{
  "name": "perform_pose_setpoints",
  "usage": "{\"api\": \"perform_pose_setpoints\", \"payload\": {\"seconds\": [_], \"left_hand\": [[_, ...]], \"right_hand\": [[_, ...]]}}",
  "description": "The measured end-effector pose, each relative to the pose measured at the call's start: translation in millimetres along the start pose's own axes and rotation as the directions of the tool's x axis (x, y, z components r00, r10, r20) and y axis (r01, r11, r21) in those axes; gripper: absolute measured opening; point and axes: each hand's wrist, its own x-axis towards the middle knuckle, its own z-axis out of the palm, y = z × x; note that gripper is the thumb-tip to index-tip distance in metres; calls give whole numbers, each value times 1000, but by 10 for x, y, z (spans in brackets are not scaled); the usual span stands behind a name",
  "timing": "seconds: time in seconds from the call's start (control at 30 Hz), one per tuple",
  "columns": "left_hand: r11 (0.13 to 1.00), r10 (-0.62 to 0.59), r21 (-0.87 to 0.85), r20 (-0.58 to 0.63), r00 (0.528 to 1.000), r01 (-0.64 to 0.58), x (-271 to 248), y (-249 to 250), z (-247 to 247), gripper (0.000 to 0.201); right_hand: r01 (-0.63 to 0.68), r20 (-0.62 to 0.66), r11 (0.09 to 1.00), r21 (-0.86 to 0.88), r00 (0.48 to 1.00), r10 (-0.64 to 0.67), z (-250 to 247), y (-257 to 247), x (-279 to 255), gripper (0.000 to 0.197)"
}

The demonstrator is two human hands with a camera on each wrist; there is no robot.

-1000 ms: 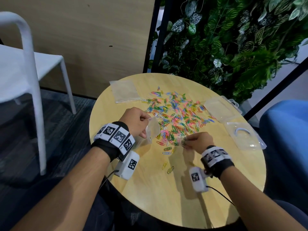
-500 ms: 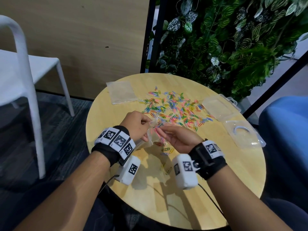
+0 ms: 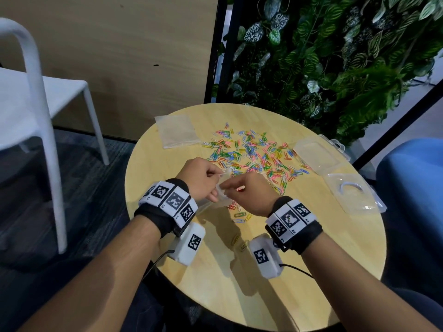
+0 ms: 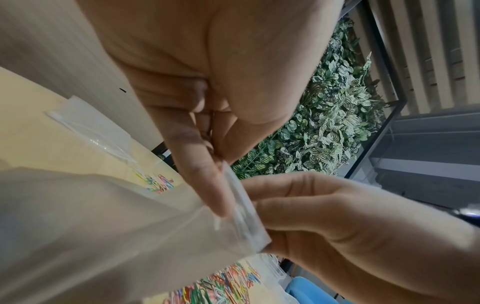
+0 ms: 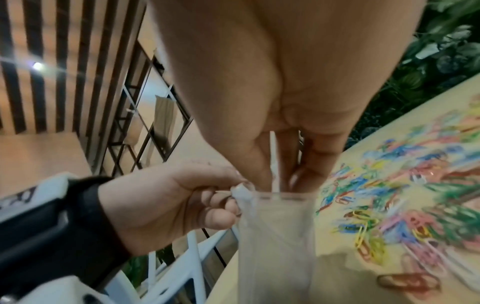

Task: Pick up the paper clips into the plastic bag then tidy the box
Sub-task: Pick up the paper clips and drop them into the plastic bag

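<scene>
Many coloured paper clips [image 3: 251,154] lie spread over the middle of the round wooden table [image 3: 311,259]. My left hand [image 3: 215,178] pinches the top corner of a small clear plastic bag [image 3: 221,191], which hangs above the table. The right wrist view shows the bag [image 5: 275,246] with its mouth up and the left hand [image 5: 233,195] at its corner. My right hand [image 3: 230,189] has its bunched fingertips [image 5: 262,174] at that mouth. A red clip shows under its palm; the rest of what it pinches is hidden. The open clear box [image 3: 318,152] lies at the right.
A second clear bag [image 3: 177,130] lies flat at the table's far left. The box's other clear half [image 3: 354,195] sits near the right edge. A few loose clips [image 3: 241,215] lie just below my hands. A white chair [image 3: 36,97] stands left; a plant wall [image 3: 335,56] rises behind.
My right hand lifted from the clip pile, swung left and turned over, and now has its fingertips at the bag's mouth. The left hand kept hold of the bag.
</scene>
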Motion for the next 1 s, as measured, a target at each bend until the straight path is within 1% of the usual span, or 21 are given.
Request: {"api": "perform_pose_setpoints", "payload": {"seconds": [0.03,0.1,0.13,0.17,0.2,0.23,0.27,0.3,0.33,0.37,0.4,0.43,0.47,0.5,0.6,0.73,0.8,0.87,0.9,0.93,1.0], "left_hand": [[1000,7,9,-10,1000,-7,-1,2,-16,21],[1000,11,17,-48,999,-10,9,-6,-65,20],[1000,6,14,-75,997,-5,17,-17,-94,20],[1000,-3,9,-102,995,4,25,-28,-125,19],[1000,-17,4,-127,992,17,37,-44,-151,20],[999,-34,-3,-145,989,34,43,-54,-174,20],[999,-49,-11,-157,986,48,47,-66,-189,20],[998,-61,-19,-163,985,59,41,-73,-200,20],[998,-68,-27,-164,984,65,40,-81,-206,20],[997,-74,-34,-163,984,69,35,-83,-212,20],[997,-78,-41,-163,984,73,35,-87,-215,20],[996,-82,-46,-162,983,75,36,-86,-221,20],[996,-84,-52,-160,984,76,40,-87,-226,20],[995,-86,-55,-159,984,78,39,-86,-232,19],[996,-82,-59,-156,984,73,32,-92,-233,18],[997,-68,-38,-145,987,63,45,-131,-230,19],[997,-72,-32,-143,987,68,69,-153,-232,19],[997,-71,-25,-139,988,68,92,-152,-227,20],[998,-69,-21,-133,989,67,99,-144,-220,20],[998,-66,-15,-127,990,64,109,-135,-209,19],[998,-55,-6,-114,992,55,123,-112,-178,19]], "right_hand": [[20,-39,998,54,999,-18,-14,24,-17,26],[79,-184,989,129,981,-54,-41,107,-97,28],[130,-230,988,86,967,-107,-50,162,-168,26],[191,-217,982,-7,958,-188,-39,244,-250,24],[258,-134,954,-153,951,-279,-8,330,-351,25],[335,-4,881,-333,934,-357,44,418,-463,31],[419,148,769,-483,905,-400,111,512,-578,40],[495,298,658,-567,868,-397,176,600,-693,49],[559,424,585,-587,828,-366,235,659,-805,55],[615,512,544,-571,785,-350,293,729,-899,59],[656,557,514,-553,750,-357,338,798,-969,62],[678,576,492,-547,731,-367,368,874,-991,64],[677,578,483,-555,732,-362,369,919,-969,65],[660,570,486,-572,747,-343,359,970,-903,65],[569,529,526,-632,813,-244,292,1038,-636,64],[518,492,539,-664,846,-207,243,1069,-327,56],[442,449,562,-699,883,-136,202,1073,-194,55],[365,416,609,-704,907,-62,147,1055,-95,60],[347,412,635,-690,910,-49,120,1052,-56,63],[336,409,652,-679,912,-44,97,1048,-25,60],[357,362,685,-635,921,-145,63,1033,3,47]]}}
